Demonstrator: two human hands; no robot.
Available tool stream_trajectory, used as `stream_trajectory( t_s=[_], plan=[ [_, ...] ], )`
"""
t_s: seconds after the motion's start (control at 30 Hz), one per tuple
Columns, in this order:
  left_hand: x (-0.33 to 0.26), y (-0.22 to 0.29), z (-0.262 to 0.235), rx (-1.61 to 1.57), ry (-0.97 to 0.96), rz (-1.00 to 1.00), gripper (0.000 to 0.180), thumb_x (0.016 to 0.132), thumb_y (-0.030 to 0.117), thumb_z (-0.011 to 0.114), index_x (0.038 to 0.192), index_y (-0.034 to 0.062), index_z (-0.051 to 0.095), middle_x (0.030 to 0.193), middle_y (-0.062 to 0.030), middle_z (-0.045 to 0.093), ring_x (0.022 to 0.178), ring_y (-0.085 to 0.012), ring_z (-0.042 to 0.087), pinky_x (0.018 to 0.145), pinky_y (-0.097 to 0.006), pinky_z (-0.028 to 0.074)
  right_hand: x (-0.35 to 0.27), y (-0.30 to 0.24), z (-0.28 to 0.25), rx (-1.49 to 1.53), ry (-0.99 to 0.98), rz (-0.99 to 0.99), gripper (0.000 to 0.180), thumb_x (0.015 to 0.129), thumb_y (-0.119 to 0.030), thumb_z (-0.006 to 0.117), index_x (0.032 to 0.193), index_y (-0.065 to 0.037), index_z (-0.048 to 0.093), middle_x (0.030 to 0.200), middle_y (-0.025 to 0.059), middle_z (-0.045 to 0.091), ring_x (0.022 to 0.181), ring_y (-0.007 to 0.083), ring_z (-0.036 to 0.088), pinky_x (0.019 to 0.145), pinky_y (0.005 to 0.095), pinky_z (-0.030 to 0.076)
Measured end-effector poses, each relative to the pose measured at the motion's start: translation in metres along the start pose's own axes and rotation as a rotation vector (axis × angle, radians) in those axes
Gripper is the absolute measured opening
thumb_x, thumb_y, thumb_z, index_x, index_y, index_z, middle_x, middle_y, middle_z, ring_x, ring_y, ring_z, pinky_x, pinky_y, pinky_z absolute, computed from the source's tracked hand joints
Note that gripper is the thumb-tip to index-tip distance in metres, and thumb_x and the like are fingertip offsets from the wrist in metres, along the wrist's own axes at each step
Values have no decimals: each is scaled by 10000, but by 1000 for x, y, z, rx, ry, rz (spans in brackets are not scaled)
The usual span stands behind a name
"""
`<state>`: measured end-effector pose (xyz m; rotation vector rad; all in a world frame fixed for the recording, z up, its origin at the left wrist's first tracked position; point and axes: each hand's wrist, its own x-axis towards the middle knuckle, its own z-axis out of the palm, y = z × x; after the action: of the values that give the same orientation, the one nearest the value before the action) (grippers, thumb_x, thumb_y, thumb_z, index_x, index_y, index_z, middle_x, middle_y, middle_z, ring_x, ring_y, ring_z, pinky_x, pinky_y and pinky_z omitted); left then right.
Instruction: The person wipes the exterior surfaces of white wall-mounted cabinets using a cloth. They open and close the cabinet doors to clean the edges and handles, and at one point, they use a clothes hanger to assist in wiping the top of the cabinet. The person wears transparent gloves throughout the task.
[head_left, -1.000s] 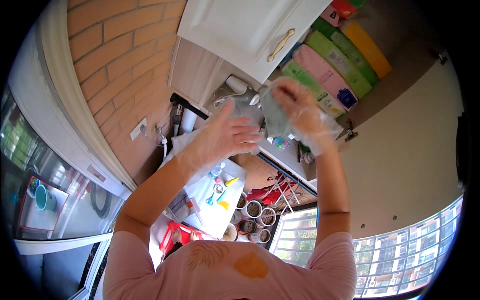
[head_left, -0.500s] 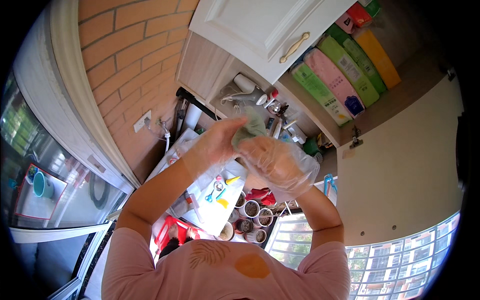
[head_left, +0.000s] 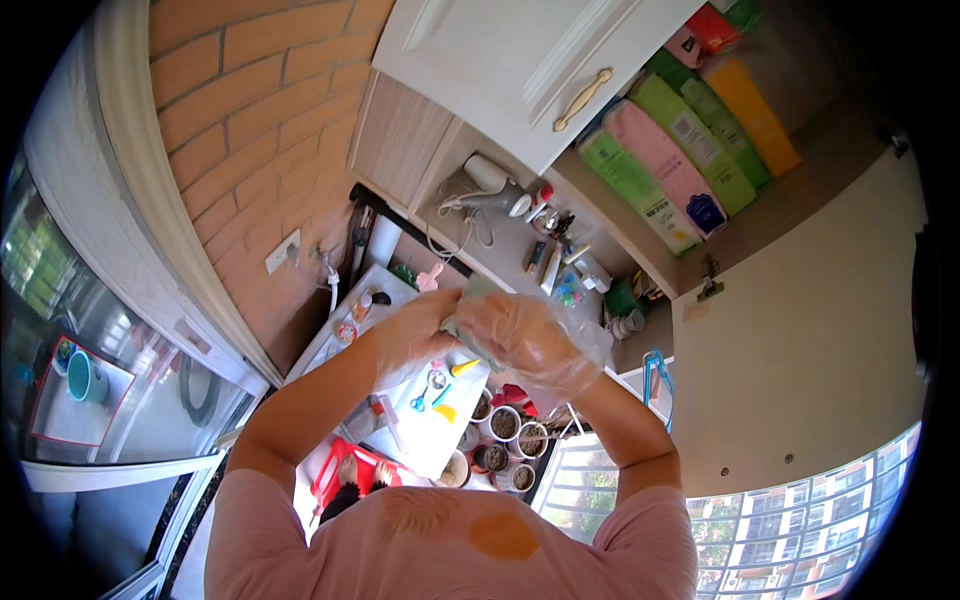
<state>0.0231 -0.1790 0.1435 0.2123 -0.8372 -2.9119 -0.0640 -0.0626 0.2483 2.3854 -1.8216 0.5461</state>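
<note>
Both hands wear clear, loose plastic gloves and are raised close together in front of my chest. A soft grey-green piece, which looks like a folded cloth (head_left: 483, 287), is between them. My left hand (head_left: 415, 325) is closed on its left side. My right hand (head_left: 532, 335) wraps round the other side, its fingers partly covered by the crinkled glove. Much of the cloth is hidden by the hands, and blur softens its edges.
Below lies a white table (head_left: 420, 445) with blue scissors (head_left: 418, 403) and a yellow cone (head_left: 465, 368). Soil-filled pots (head_left: 505, 422) stand beside it. A hair dryer (head_left: 500, 195) lies on the shelf. My feet are on a red stool (head_left: 330, 465). A cabinet door (head_left: 540, 60) hangs above.
Both hands have come down and a little left with the cloth, still close together. The hair dryer's cord and the table's far end now show above them.
</note>
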Motion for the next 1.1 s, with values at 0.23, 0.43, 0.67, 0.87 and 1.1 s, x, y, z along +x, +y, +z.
stream_trajectory(
  t_s=[0.23,0.43,0.67,0.87,1.1],
  plan=[
    [-7,27,2,-299,-338,-250,358,936,253,409,1241,67,422,1214,-137,499,1098,-337,513,952,-580,375,-16,62,37,535,144,610,201,859,-145,580,1005,-9,553,848,136,595,809,206,590,688,310,472],
    [4,28,-10,148,-44,83,391,833,-1,534,1205,-3,411,1130,-159,501,994,-271,575,848,-404,515,5,68,21,1142,-163,949,361,821,-149,649,1130,-3,534,992,72,613,896,140,584,771,271,479],
    [16,112,-1,581,89,386,359,860,124,579,1165,-4,438,1012,-145,577,935,-220,597,814,-351,517,69,102,-48,979,111,871,278,800,-135,646,1042,-9,592,1021,83,613,946,161,560,832,309,445],
    [-21,227,17,1743,585,1325,388,842,180,589,1196,53,492,1245,-155,476,1190,-306,417,1008,-436,315,156,132,-197,-492,988,309,200,720,-70,603,898,5,553,878,194,586,771,352,578,686,388,478],
    [-82,305,36,2673,1031,1231,502,835,200,555,1295,51,420,1425,-141,277,1348,-329,171,1105,-469,114,193,213,-173,-1332,231,74,136,738,-81,511,830,-44,603,807,103,573,871,249,548,664,349,483]
  ],
)
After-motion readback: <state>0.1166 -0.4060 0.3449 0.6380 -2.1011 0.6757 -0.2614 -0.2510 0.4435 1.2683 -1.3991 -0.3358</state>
